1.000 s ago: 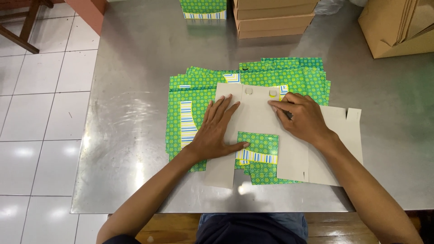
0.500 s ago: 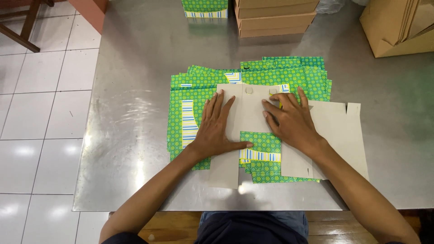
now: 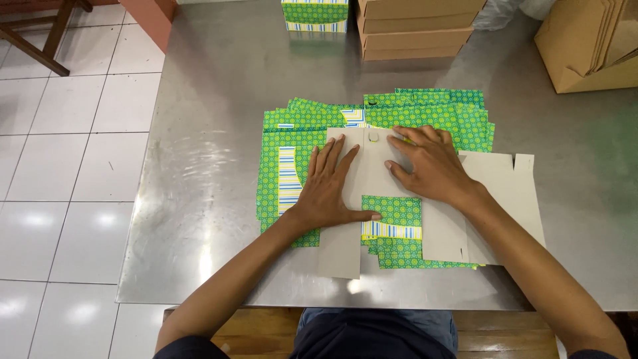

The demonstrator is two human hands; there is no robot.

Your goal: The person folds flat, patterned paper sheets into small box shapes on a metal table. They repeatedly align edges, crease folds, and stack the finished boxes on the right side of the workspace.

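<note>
A flat die-cut carton sheet (image 3: 372, 174) lies grey side up on a stack of green patterned box blanks (image 3: 425, 116) with striped bands. My left hand (image 3: 330, 186) presses flat on the sheet's left part, fingers spread and thumb stretched toward a folded green flap (image 3: 392, 216). My right hand (image 3: 428, 165) lies palm down on the sheet's upper middle, fingers reaching left across it. Both hands rest on the sheet and hold nothing else.
The steel table (image 3: 199, 199) carries an assembled green box (image 3: 315, 14) and stacked brown flat cartons (image 3: 419, 30) at the far edge. A brown cardboard box (image 3: 591, 46) stands at the far right. White floor tiles (image 3: 60, 166) lie to the left.
My right hand has slid left across the grey sheet toward my left hand. The left hand has stayed pressed in place.
</note>
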